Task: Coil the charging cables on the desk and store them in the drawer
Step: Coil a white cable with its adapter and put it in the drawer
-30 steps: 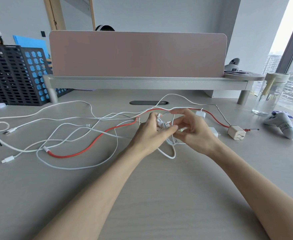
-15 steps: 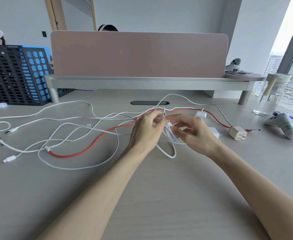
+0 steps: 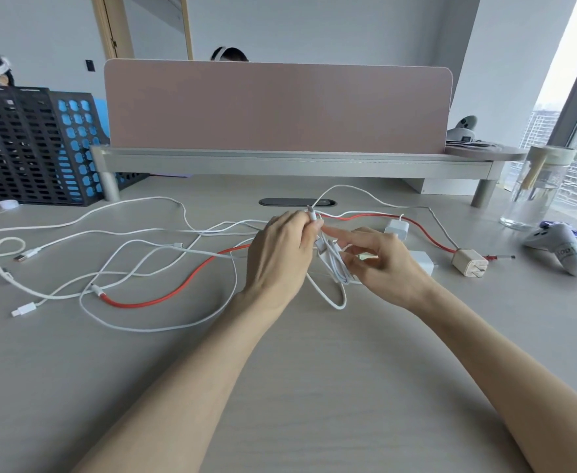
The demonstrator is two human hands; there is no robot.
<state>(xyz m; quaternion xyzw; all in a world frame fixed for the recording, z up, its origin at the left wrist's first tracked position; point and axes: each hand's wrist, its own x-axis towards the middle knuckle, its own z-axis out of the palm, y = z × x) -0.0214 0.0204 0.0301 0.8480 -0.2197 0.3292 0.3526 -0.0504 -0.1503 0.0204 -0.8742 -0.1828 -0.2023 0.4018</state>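
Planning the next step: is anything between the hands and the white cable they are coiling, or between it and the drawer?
Nothing stands between: the left hand and right hand both hold the white cable. No drawer is in view, so that path cannot be judged.

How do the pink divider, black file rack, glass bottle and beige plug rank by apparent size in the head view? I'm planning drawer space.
1. pink divider
2. black file rack, though the frame's left edge cuts it off
3. glass bottle
4. beige plug, smallest despite lying nearer the camera
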